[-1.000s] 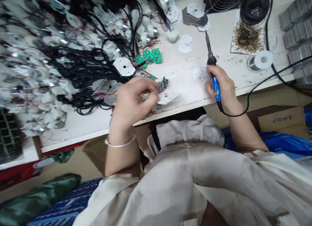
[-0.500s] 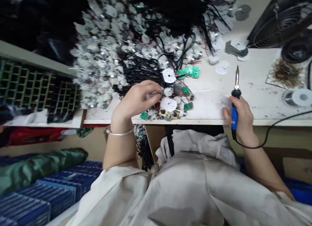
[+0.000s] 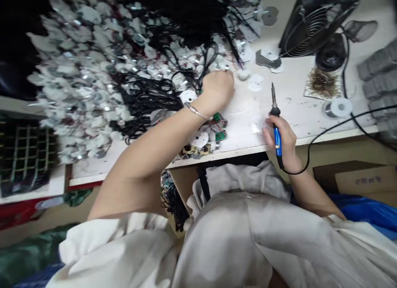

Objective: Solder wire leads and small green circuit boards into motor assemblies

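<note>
My right hand [image 3: 285, 137] is wrapped round a soldering iron [image 3: 277, 135] with a blue handle, its tip pointing up and away from me. My left hand [image 3: 218, 91] reaches across the bench with its fingers curled under. Whatever they hold is hidden by the back of the hand. Below the left wrist lie small green circuit boards [image 3: 221, 135] and a white disc with holes [image 3: 200, 139]. Another white disc [image 3: 187, 97] shows just above the forearm. Black cables [image 3: 149, 91] lie bundled left of the hand.
A large heap of white parts [image 3: 83, 81] with wires covers the left side. On the right stand a solder spool [image 3: 338, 108], a pad of brownish wire shavings [image 3: 323, 83] and a black fan [image 3: 310, 29]. The iron's black cord [image 3: 328, 128] runs off rightward.
My left hand has moved right and farther from me, from the discs towards the green boards at the back. The right hand still holds the iron. The whole view has shifted and turned.
</note>
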A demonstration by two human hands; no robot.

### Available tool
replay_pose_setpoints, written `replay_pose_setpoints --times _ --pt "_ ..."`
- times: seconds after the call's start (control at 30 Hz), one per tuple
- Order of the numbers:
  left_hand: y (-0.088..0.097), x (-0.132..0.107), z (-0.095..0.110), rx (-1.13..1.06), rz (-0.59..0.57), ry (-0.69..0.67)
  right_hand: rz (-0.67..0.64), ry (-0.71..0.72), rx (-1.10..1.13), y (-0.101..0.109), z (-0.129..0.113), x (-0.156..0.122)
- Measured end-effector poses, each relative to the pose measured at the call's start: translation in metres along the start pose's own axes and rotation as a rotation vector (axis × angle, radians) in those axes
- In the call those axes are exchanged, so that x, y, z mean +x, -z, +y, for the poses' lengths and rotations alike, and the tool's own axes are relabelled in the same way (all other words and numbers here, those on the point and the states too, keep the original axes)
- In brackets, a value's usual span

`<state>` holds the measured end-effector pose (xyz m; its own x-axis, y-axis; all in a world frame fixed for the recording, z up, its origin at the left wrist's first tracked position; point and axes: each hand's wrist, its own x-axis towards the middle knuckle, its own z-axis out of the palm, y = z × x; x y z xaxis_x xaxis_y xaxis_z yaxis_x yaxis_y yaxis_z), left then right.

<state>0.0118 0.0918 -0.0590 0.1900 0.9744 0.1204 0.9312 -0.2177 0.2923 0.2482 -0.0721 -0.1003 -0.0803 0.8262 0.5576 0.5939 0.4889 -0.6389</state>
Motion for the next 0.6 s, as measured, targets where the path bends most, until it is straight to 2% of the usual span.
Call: replay_pose_setpoints --times 0.07,0.13,0.17,0.23,0.27,0.37,0.47,0.53,0.6 --pt "-0.002 0.002 0.004 0.068 -0.076 0.011 0.13 -0.136 0.124 0.0 -0.005 -0.003" --pt "0.009 -0.004 0.004 0.097 -0.137 -0.106 0.23 -0.288 0.263 0.0 -0.009 -0.003" --pt "0.016 -0.008 0.004 0.126 -0.206 -0.148 0.256 -0.332 0.319 0.001 -0.01 -0.001" --pt "0.028 -0.016 0.004 0.203 -0.37 -0.22 0.288 -0.363 0.349 0.006 -0.005 0.004" --pt "0.032 -0.02 0.005 0.222 -0.403 -0.254 0.299 -0.353 0.319 0.011 0.001 0.007" --pt "0.035 -0.031 0.016 0.303 -0.375 -0.361 0.353 -0.286 0.148 0.029 0.028 0.02" --pt "0.036 -0.041 0.035 0.422 -0.413 -0.297 0.381 -0.289 0.05 0.042 0.057 0.034" --pt "0.04 -0.046 0.045 0.481 -0.483 -0.199 0.384 -0.365 0.073 0.045 0.07 0.042" --pt "0.047 -0.05 0.051 0.459 -0.497 -0.162 0.411 -0.444 0.143 0.043 0.076 0.046"
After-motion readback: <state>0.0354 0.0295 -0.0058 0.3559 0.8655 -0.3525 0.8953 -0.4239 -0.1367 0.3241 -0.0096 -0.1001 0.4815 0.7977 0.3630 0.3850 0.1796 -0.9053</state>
